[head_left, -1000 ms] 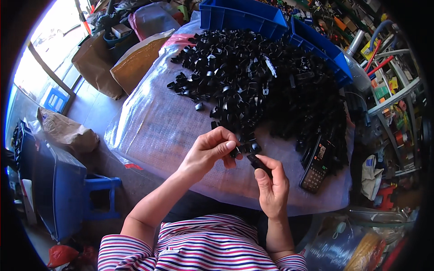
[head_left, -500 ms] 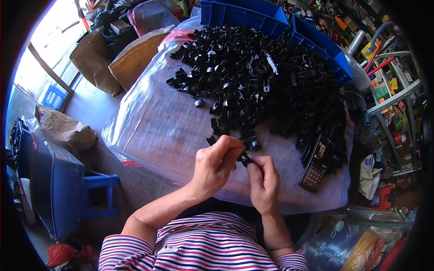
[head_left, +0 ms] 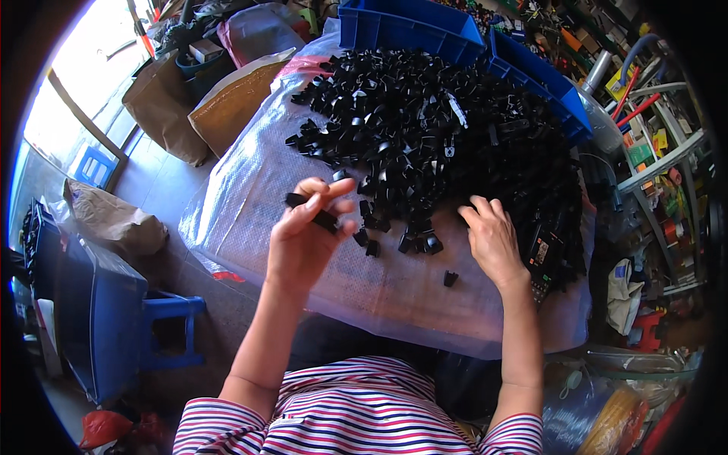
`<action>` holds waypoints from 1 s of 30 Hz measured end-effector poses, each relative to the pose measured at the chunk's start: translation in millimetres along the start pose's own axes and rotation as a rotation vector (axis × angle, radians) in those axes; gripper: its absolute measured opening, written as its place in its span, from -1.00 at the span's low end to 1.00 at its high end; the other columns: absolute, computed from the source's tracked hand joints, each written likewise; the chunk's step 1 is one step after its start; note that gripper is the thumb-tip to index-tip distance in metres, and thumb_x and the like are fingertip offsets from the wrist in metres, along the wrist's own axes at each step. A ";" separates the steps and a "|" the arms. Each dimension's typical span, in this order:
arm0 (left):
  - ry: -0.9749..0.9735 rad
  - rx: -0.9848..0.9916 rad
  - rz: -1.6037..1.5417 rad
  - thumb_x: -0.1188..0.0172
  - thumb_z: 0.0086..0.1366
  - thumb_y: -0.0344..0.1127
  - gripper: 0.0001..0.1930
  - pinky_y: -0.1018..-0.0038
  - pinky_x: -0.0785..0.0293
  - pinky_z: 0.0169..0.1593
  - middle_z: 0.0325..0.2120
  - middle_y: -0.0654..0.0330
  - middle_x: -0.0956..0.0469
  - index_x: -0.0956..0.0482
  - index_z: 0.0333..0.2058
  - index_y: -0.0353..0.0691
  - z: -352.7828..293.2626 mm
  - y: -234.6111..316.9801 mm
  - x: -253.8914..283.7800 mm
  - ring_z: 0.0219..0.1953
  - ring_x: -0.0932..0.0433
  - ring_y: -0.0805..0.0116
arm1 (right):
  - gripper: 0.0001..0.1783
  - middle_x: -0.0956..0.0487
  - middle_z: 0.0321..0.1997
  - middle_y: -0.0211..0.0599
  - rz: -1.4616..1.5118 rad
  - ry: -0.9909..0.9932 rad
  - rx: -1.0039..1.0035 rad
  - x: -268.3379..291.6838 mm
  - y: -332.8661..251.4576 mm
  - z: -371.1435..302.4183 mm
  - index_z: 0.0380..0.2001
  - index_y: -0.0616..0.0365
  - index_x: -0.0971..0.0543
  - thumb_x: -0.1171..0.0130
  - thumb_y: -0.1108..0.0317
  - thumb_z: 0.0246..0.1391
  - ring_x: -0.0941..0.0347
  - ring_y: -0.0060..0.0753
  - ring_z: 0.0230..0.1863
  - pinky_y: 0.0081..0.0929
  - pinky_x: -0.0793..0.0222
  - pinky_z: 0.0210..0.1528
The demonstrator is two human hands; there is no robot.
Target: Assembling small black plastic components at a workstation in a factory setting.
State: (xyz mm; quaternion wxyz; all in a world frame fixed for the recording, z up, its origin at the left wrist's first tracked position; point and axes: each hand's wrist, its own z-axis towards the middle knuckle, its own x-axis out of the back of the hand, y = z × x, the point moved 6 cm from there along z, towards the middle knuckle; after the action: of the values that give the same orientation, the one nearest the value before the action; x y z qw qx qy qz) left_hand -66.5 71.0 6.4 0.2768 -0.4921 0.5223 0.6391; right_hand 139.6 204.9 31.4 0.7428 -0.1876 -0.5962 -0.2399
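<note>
My left hand (head_left: 299, 239) is raised over the left part of the sack-covered surface. Its fingers are curled round a long black piece (head_left: 326, 221), whose exact kind I cannot make out. On the right, my right hand (head_left: 493, 239) reaches to the near edge of a heap of small black clip-like pieces (head_left: 425, 144); its fingers are apart and slightly bent, with nothing visible in them. One loose black piece (head_left: 450, 279) lies between my hands, nearer to me. A black calculator (head_left: 540, 262) leans by the heap, partly hidden by my right wrist.
White woven sacking (head_left: 250, 174) covers the work surface. Two blue bins (head_left: 413, 34) stand behind the heap. To the left are a blue stool (head_left: 174, 307), a large blue crate (head_left: 106, 303) and brown paper bags (head_left: 163, 106). A crowded metal rack (head_left: 667, 163) stands at the right.
My hands were together over the near sacking, working on a black piece. They have parted: the left has moved left, the right toward the heap. A loose piece now shows on the sacking.
</note>
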 end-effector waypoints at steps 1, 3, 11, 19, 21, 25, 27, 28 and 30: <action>-0.121 -0.061 0.161 -0.04 0.21 -0.27 -0.84 0.42 -0.40 -0.27 -0.30 0.13 -0.49 -0.44 -0.28 -0.18 6.8 12.3 15.8 -0.29 -0.49 0.31 | -0.67 -0.41 -0.18 -0.17 0.030 -0.039 0.020 -3.2 -1.4 1.7 -0.22 0.22 -0.48 -0.03 0.60 -0.17 -0.32 -0.15 -0.11 -0.31 -0.29 -0.10; 0.013 -0.193 0.680 -0.17 0.06 -0.41 -0.91 0.46 -0.36 -0.37 -0.60 0.23 -0.41 -0.52 -0.40 -0.21 4.3 20.6 13.7 -0.50 -0.41 0.37 | -0.68 -0.42 -0.19 -0.17 0.072 -0.002 0.013 -2.1 -1.2 -3.1 -0.25 0.23 -0.47 -0.05 0.62 -0.20 -0.34 -0.15 -0.14 -0.32 -0.30 -0.12; -0.149 -0.569 2.102 -0.21 -0.09 -0.46 -0.78 0.33 -0.41 -0.37 -0.47 0.09 -0.41 -0.46 -0.38 -0.21 -15.6 -16.5 -9.7 -0.45 -0.48 0.05 | -0.76 -0.43 -0.47 -0.28 0.445 0.425 -0.135 23.3 -4.1 -12.3 -0.30 0.21 -0.42 -0.15 0.57 -0.11 -0.32 -0.40 -0.55 -0.50 -0.31 -0.45; -0.067 -0.031 1.036 -0.16 0.10 -0.50 -0.75 0.61 -0.34 -0.38 -0.45 0.31 -0.46 -0.53 -0.19 -0.28 0.9 -3.6 19.6 -0.44 -0.47 0.55 | -0.72 -0.45 -0.33 -0.36 0.943 0.499 -0.288 38.0 2.9 -30.9 -0.19 0.23 -0.34 -0.12 0.51 0.00 -0.34 -0.68 -0.41 -0.72 -0.32 -0.29; -0.075 0.085 0.957 -0.12 0.12 -0.50 -0.76 0.62 -0.37 -0.36 -0.44 0.26 -0.46 -0.52 -0.18 -0.29 0.5 -7.9 16.2 -0.44 -0.49 0.50 | -0.71 -0.46 -0.31 -0.32 1.199 0.501 -0.338 40.0 -14.1 -37.1 -0.19 0.25 -0.34 -0.12 0.51 0.00 -0.37 -0.66 -0.38 -0.70 -0.37 -0.28; 0.005 0.232 0.786 -0.08 0.12 -0.53 -0.75 0.60 -0.40 -0.35 -0.43 0.23 -0.46 -0.46 -0.18 -0.29 -5.2 -27.3 -1.6 -0.43 -0.51 0.46 | -0.73 -0.43 -0.24 -0.19 1.275 0.418 -0.124 36.2 -61.4 -36.2 -0.27 0.27 -0.32 -0.15 0.57 -0.04 -0.46 -0.51 -0.34 -0.59 -0.45 -0.23; -0.075 0.200 0.689 -0.05 0.11 -0.56 -0.77 0.57 -0.43 -0.34 -0.43 0.22 -0.46 -0.39 -0.21 -0.27 -4.7 -36.1 -5.5 -0.41 -0.52 0.42 | -0.73 -0.41 -0.21 -0.15 1.432 0.411 -0.120 31.1 -74.6 -33.6 -0.32 0.27 -0.30 -0.18 0.57 -0.05 -0.47 -0.44 -0.27 -0.54 -0.45 -0.18; -0.111 0.184 0.691 -0.07 0.11 -0.55 -0.78 0.58 -0.41 -0.33 -0.42 0.23 -0.44 -0.35 -0.24 -0.25 -4.2 -38.7 -9.0 -0.40 -0.50 0.46 | -0.71 -0.41 -0.20 -0.16 1.408 0.394 -0.106 28.6 -77.4 -31.1 -0.24 0.28 -0.31 -0.18 0.53 -0.02 -0.47 -0.45 -0.26 -0.56 -0.43 -0.14; -0.163 0.191 0.799 -0.08 0.10 -0.55 -0.77 0.59 -0.39 -0.33 -0.41 0.24 -0.44 -0.35 -0.23 -0.26 -5.7 -41.2 -15.5 -0.39 -0.48 0.50 | -0.70 -0.42 -0.20 -0.21 1.162 0.397 -0.108 37.1 -83.9 -27.5 -0.16 0.28 -0.37 -0.15 0.44 0.03 -0.43 -0.43 -0.21 -0.57 -0.35 -0.13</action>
State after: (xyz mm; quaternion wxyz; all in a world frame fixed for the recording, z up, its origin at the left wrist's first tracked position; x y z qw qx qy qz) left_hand -23.2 80.5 4.5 0.0921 -0.1707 0.7052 0.6820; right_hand 119.3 116.1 60.9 0.8382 -0.4711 -0.2339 0.1441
